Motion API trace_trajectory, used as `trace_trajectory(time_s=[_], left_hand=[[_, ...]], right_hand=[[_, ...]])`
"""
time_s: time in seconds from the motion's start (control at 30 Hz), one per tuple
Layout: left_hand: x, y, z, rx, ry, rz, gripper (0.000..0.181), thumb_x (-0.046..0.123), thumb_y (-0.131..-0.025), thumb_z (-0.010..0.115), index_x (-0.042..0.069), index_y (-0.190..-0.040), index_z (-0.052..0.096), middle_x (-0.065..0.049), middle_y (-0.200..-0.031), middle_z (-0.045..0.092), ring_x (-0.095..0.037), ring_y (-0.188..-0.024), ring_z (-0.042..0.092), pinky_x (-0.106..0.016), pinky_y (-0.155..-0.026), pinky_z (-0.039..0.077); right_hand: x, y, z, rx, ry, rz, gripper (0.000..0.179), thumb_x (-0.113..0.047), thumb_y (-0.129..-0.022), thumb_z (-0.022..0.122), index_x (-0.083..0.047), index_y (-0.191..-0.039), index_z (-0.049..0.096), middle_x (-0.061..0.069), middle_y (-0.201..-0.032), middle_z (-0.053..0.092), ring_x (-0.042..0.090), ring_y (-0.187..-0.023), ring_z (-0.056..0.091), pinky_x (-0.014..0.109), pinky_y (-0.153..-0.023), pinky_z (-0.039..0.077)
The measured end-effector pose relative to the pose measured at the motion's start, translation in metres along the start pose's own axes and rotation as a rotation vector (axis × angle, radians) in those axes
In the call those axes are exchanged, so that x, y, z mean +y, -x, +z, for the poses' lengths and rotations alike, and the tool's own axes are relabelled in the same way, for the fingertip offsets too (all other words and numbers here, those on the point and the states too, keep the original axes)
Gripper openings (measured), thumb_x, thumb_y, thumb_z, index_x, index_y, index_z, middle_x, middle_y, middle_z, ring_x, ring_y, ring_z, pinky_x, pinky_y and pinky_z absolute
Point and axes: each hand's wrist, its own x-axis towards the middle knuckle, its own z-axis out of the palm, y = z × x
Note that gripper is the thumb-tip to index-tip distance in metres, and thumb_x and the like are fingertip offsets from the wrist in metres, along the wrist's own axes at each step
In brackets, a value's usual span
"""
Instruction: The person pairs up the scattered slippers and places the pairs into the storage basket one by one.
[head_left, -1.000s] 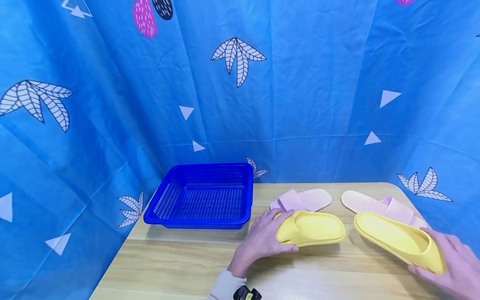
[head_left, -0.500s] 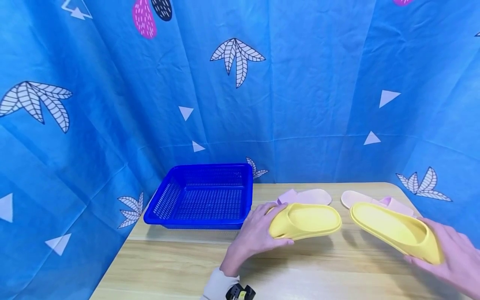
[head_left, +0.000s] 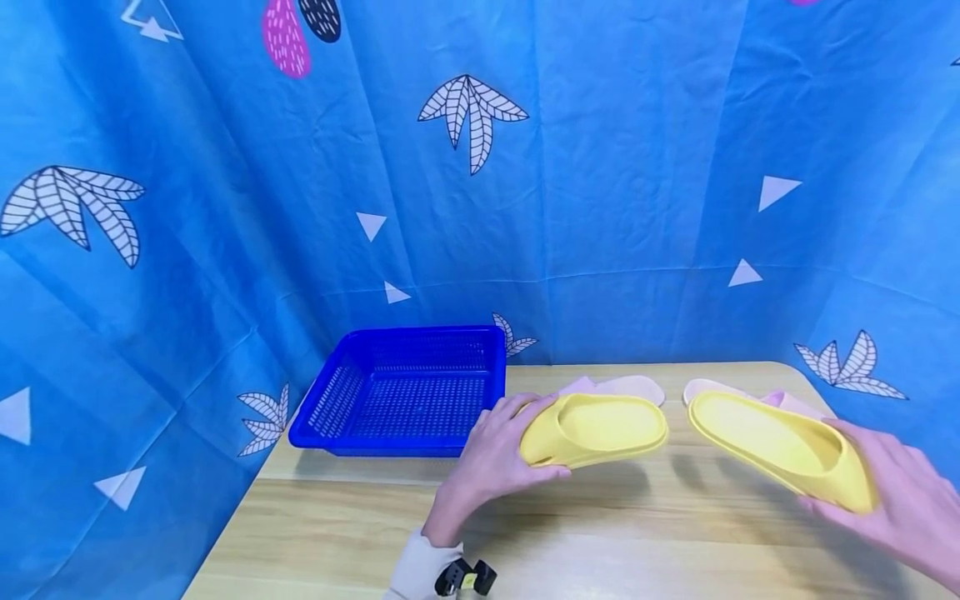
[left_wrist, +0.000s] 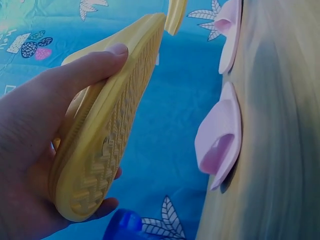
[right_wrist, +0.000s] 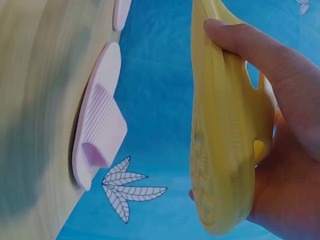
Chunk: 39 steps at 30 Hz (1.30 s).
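My left hand grips a yellow slipper by its toe end, thumb along one side and fingers round the other. The left wrist view shows that slipper's ridged sole, raised off the table. In my right hand is the matching yellow slipper, also held by the toe end. Its heel points inward, towards the other slipper's heel. Behind them on the table lie two pink slippers, a left one and a right one, both partly hidden in the head view.
A blue perforated plastic basket stands at the back left of the wooden table, near my left hand. A blue patterned curtain hangs behind the table and along its sides.
Both hands have raised the yellow slippers and shifted them leftward. The slippers now cover more of the pink pair in the head view. The basket has not moved.
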Motion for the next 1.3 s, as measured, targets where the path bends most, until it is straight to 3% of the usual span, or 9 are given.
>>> trace_trajectory(time_s=[0.3,0.63,1.0,1.3], left_hand=[[-0.009,0.0,-0.012,0.013,0.029,0.019,0.096,0.066,-0.072,0.083,0.032,-0.154,0.047,0.006,-0.146,0.054,-0.016,-0.125,0.052,-0.034,-0.084,0.045],[-0.017,0.005,-0.022,0.016,0.04,-0.014,0.096,0.061,-0.069,0.088,0.034,-0.152,0.049,0.006,-0.147,0.054,-0.018,-0.13,0.051,-0.04,-0.088,0.048],[-0.033,0.009,-0.036,0.001,0.069,-0.054,0.095,0.059,-0.068,0.089,0.029,-0.15,0.052,0.002,-0.147,0.055,-0.022,-0.131,0.053,-0.048,-0.094,0.048],[-0.044,0.014,-0.045,-0.004,0.081,-0.098,0.098,0.065,-0.069,0.087,0.033,-0.153,0.049,0.001,-0.15,0.053,-0.023,-0.132,0.052,-0.05,-0.094,0.048]], right_hand=[[-0.004,-0.009,-0.007,-0.016,-0.002,-0.003,0.111,-0.04,-0.055,0.099,-0.001,-0.145,0.048,0.028,-0.113,0.057,0.044,-0.09,0.048,0.041,-0.059,0.031],[-0.013,-0.02,-0.009,-0.044,-0.05,-0.013,0.105,-0.039,-0.058,0.099,-0.009,-0.146,0.052,0.02,-0.121,0.057,0.036,-0.096,0.043,0.043,-0.059,0.03],[-0.024,-0.033,-0.012,-0.058,-0.069,-0.049,0.107,-0.04,-0.059,0.099,-0.017,-0.151,0.049,0.019,-0.127,0.057,0.041,-0.099,0.046,0.042,-0.059,0.03],[-0.037,-0.045,-0.005,-0.065,-0.044,-0.089,0.105,-0.044,-0.058,0.099,-0.017,-0.147,0.052,0.013,-0.119,0.058,0.031,-0.091,0.045,0.036,-0.059,0.028]])
